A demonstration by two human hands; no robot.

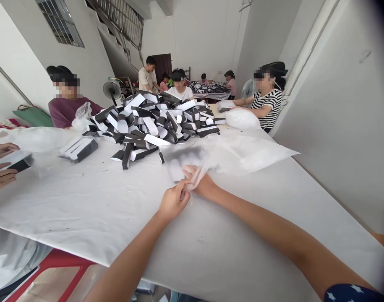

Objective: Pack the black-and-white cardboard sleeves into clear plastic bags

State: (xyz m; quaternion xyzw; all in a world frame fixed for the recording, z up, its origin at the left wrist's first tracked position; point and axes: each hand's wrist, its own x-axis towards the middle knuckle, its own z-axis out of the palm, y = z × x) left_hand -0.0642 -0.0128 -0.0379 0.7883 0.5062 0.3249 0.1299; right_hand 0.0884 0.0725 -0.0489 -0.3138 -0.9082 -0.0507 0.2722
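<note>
My left hand is closed, pinching the gathered edge of a clear plastic bag. Close beside it, my right hand reaches forward at the bag's mouth, partly covered by the film. Its visible fingers look stretched out against the near end of a blurred group of white and black boxes in the bag. Whether the right fingers grip any of these boxes is hard to see. The rest of the bag spreads flat to the right. Just beyond lies a large heap of black and white boxes.
A bagged pack of boxes lies left on the white-covered table. At the left edge, another person's hands hold boxes. A full plastic bag sits near a person in stripes. A red stool stands below.
</note>
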